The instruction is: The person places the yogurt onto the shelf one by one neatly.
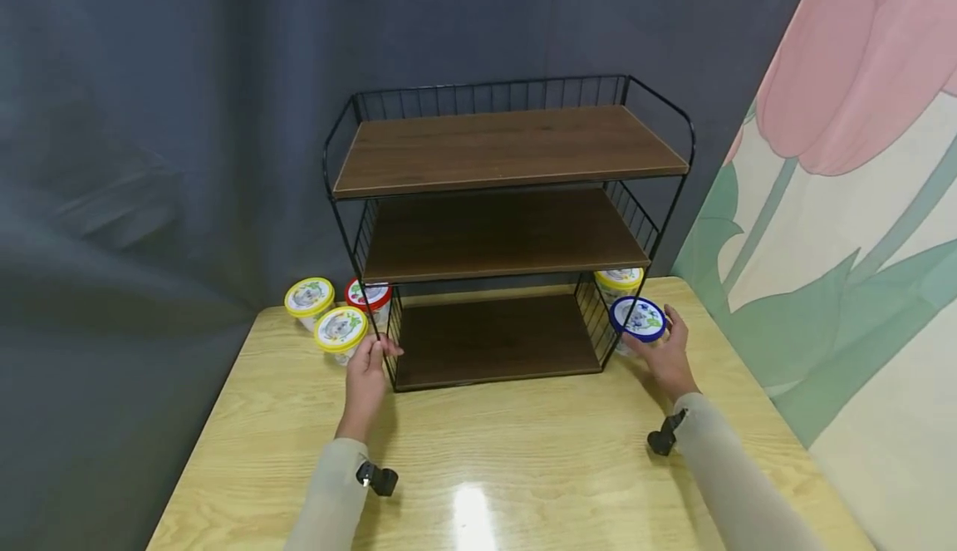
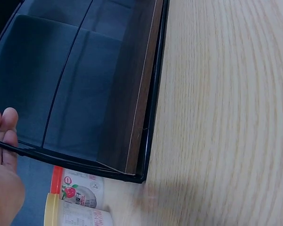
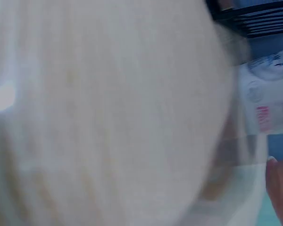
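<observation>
A three-tier rack [image 1: 508, 152] with dark wood boards and a black wire frame stands on the table. My left hand [image 1: 365, 385] grips its front left post low down. In the left wrist view, the fingers of that hand [image 2: 4, 174] curl around the black metal bar [image 2: 80, 165]. At the rack's right side, my right hand [image 1: 668, 361] holds a tub with a blue lid [image 1: 638, 319], thumb and fingers on opposite sides of it. The right wrist view shows the tub's pale printed side [image 3: 266, 101] and part of a finger [image 3: 280, 186].
Left of the rack stand two yellow-lidded tubs [image 1: 341, 328] and a red-lidded tub [image 1: 368, 294], partly behind the frame. Another yellow-lidded tub [image 1: 619, 277] sits behind the blue-lidded one. A dark curtain [image 1: 187, 160] hangs behind; a tulip-painted wall [image 1: 860, 243] borders the right.
</observation>
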Available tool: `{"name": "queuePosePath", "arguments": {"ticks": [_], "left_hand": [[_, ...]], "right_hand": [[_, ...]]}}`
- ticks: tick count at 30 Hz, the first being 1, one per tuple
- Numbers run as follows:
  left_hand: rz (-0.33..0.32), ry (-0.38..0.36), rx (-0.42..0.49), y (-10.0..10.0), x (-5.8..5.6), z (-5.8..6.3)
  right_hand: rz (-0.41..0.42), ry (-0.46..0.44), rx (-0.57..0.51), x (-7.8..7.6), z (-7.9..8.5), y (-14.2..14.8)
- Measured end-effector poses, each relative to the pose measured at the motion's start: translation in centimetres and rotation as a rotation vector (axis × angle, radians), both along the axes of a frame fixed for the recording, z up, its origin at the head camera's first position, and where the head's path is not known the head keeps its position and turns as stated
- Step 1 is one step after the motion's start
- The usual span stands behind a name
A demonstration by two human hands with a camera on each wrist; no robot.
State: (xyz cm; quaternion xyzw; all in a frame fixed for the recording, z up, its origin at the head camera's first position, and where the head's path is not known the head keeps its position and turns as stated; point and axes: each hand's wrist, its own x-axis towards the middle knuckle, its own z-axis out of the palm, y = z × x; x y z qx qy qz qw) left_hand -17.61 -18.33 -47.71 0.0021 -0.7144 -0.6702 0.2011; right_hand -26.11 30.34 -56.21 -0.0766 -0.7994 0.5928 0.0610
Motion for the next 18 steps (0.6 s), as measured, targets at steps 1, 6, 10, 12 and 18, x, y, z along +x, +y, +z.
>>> {"name": "queuePosePath", "arguments": {"ticks": [1, 6, 10, 12, 18], "left_hand": [[-0.002, -0.002, -0.002, 0.0, 0.0, 0.1], [0.007, -0.016, -0.038, -0.2, -0.3, 0.1], [0.029, 0.004, -0.072, -0.4, -0.7, -0.5], [0.038, 0.002, -0.081, -0.5, -1.0, -1.4], [0.016, 0.03, -0.02, -0.7, -1.3, -2.5]], "right_hand": [[0.013, 0.022, 0.025, -0.2, 0.1, 0.0], [0.051, 0.1, 0.093, -0.9, 0.4, -0.3], [0.036, 0.078, 0.107, -0.3, 0.2, -0.1], [0.031, 0.06, 0.127, 0.4, 0.2, 0.3], [0.074, 0.016, 0.199, 4.3, 0.7, 2.1]]}}
